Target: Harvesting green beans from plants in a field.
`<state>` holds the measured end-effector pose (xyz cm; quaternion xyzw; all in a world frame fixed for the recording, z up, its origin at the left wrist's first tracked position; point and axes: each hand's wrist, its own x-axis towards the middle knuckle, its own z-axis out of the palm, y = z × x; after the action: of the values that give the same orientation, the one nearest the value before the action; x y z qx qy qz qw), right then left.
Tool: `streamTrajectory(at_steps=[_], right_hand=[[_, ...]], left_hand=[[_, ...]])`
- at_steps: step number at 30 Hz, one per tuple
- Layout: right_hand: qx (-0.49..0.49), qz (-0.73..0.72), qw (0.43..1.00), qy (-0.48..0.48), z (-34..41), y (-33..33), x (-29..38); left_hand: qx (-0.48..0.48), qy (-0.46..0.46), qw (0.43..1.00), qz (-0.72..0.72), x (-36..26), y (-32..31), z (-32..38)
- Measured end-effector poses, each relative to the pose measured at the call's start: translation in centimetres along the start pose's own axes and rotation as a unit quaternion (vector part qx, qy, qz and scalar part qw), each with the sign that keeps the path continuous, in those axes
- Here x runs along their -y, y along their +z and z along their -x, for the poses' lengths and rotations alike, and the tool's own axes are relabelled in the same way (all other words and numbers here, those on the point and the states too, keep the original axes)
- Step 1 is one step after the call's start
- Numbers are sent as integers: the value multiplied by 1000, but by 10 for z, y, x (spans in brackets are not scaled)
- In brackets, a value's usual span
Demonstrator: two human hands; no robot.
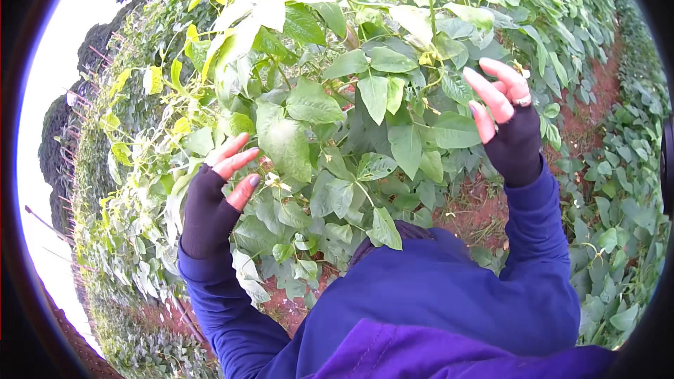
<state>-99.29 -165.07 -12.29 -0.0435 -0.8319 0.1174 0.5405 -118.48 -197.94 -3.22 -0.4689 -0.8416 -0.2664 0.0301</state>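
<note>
My left hand (216, 197), in a black fingerless glove, is raised beside the leafy climbing bean plants (363, 131). Its fingers are apart, and I see nothing in them. A pale blossom (276, 181) hangs just right of the left thumb. On the other side my right hand (503, 121), gloved the same way, is held up in front of the foliage with its fingers spread and bent. No held thing shows in it. A thin green stem (433, 5) and a hole-marked leaf (376, 167) are among the growth between my hands.
Reddish soil (474, 210) shows under the plants and along a path (590, 110) at the right. Another row of low leafy plants (626, 231) borders that path. At the left, slanting poles (68, 152) stand along the vines. A purple cloth (416, 350) lies at my front.
</note>
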Motion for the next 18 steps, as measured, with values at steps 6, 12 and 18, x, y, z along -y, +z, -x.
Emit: streamTrajectory(at_steps=[6, 12, 18], right_hand=[[70, -22, 957, -281, -62, 35, -24], [14, -246, 956, -161, -156, -1, 5], [121, -384, 914, 50, -293, -34, -55]], left_hand=[[22, 77, 995, 55, -32, 13, 7], [23, 81, 992, 92, -41, 22, 22], [16, 67, 992, 104, -58, 39, 18]])
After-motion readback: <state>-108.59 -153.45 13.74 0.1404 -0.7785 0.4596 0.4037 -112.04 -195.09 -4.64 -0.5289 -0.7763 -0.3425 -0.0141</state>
